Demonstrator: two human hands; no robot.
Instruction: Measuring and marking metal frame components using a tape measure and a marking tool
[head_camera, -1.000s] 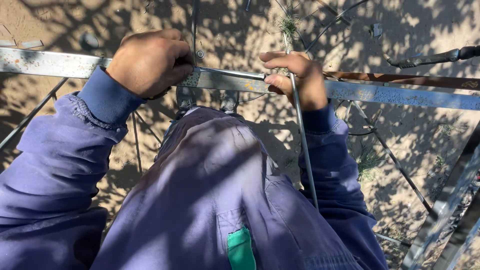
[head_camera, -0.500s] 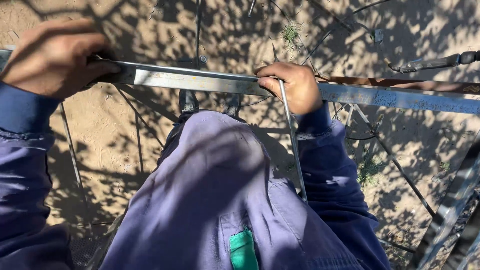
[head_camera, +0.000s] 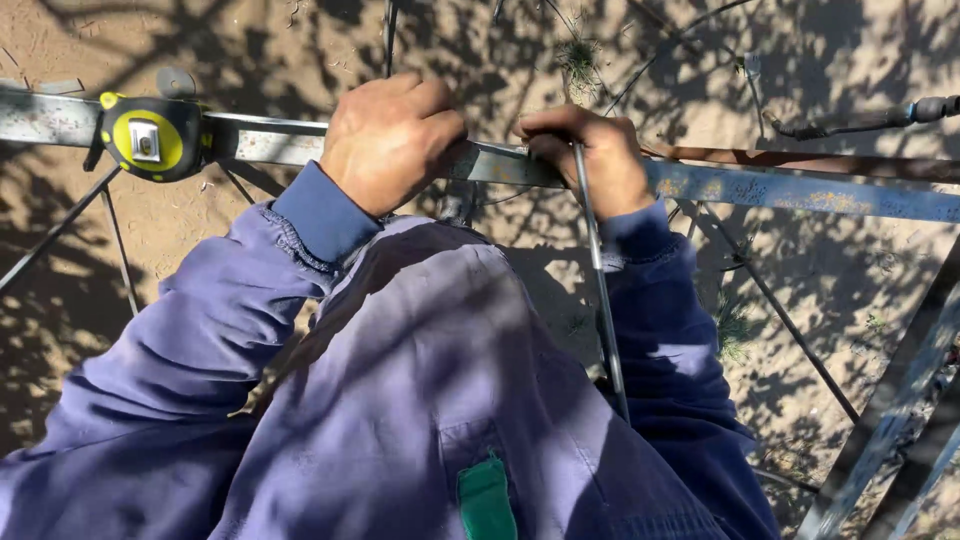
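Observation:
My left hand (head_camera: 390, 135) rests closed over a flat grey metal bar (head_camera: 780, 190) that runs across the view at about waist height. My right hand (head_camera: 590, 155) grips the same bar and pins a thin steel rod (head_camera: 603, 300) against it; the rod slants down past my right sleeve. A yellow and black tape measure (head_camera: 150, 138) sits on the bar to the left of my left hand. Both arms wear blue-purple sleeves, and my bent knee in the same cloth fills the lower middle.
Sandy ground with branch shadows lies below. Thin rods (head_camera: 120, 250) hang under the bar on the left. A rusty bar (head_camera: 800, 160) runs behind the grey one. A second grey metal bar (head_camera: 890, 410) slants at the lower right, and a dark hose (head_camera: 870, 118) lies at the upper right.
My left hand has slid right along the bar, back close to my right hand. The tape measure now shows on the bar at the left. My right hand stays on the rod.

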